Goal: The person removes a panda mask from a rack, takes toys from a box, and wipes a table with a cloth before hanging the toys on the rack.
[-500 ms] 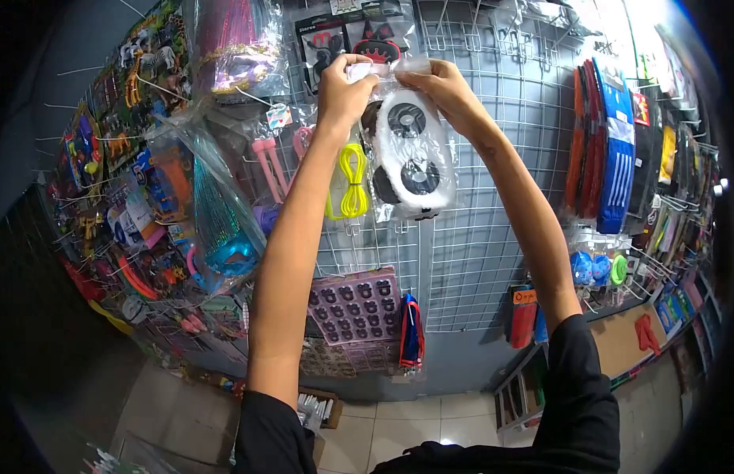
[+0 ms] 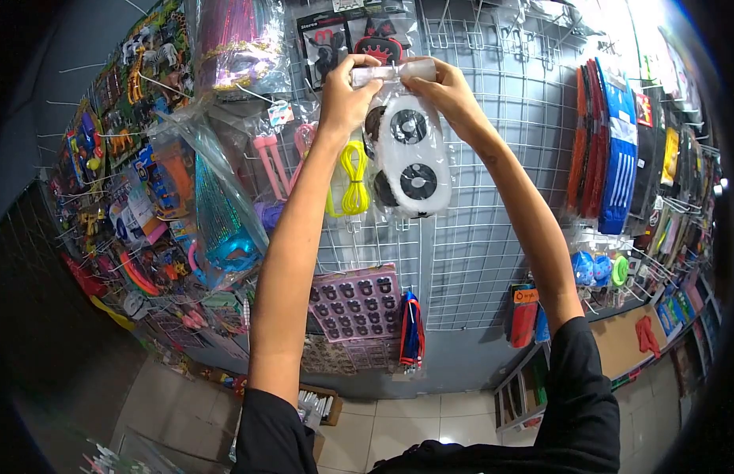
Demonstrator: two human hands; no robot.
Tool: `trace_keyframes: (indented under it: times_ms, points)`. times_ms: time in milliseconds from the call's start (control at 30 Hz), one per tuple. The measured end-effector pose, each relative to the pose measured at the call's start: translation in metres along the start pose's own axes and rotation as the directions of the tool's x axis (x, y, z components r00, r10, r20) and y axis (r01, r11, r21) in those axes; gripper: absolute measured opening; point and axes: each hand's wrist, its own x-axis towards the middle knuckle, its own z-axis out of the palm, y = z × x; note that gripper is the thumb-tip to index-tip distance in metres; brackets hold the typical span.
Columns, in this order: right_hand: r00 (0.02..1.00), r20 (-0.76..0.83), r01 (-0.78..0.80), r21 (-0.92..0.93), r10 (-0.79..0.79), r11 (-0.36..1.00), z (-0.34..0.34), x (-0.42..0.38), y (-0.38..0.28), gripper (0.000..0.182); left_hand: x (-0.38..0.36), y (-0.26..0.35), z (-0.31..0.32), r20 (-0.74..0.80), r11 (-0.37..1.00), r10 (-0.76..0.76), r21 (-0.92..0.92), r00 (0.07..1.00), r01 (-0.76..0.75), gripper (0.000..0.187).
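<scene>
Both hands grip the top of a clear plastic packet at the wire grid wall. Inside the packet is a white fuzzy panda-face item (image 2: 415,162), turned sideways, with two black eye patches and dark ears on its left side. My left hand (image 2: 350,93) pinches the left end of the packet's folded top edge (image 2: 395,73). At the right end, my right hand (image 2: 440,83) has its thumb and fingers closed on the same edge. Just left of the packet hangs a yellow jump rope or cord (image 2: 353,180). Behind my hands is a black packet with a red crown piece (image 2: 380,50).
Wire hooks (image 2: 454,33) stick out of the grid (image 2: 478,237). Hanging toys (image 2: 154,59) crowd the left, and a teal tinsel item (image 2: 218,209) hangs nearer. On the right hang blue and red packets (image 2: 617,150). A purple card (image 2: 355,304) hangs below.
The packet's top edge is now drawn out flatter between my hands. The panda-face packet has swung slightly left and lies flatter. Both hands keep their hold.
</scene>
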Motion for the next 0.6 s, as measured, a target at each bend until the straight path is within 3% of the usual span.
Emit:
trace_keyframes:
  times_ms: [233,367,600]
  points:
    - [0.999,-0.035,-0.035,-0.186,0.029,0.982,0.004,-0.001,0.012,0.031,-0.010,-0.014,0.004,0.005,0.997,-0.078,0.017,0.997,0.078,0.028]
    - [0.996,-0.075,-0.072,-0.217,0.057,0.973,0.002,-0.002,0.025,0.033,-0.011,-0.031,0.006,-0.012,0.988,0.033,0.153,0.999,-0.031,0.030]
    - [0.981,-0.194,-0.031,-0.258,-0.020,0.966,0.004,-0.012,0.035,0.040,-0.020,-0.041,0.007,-0.053,0.965,0.061,0.259,0.997,-0.045,0.033]
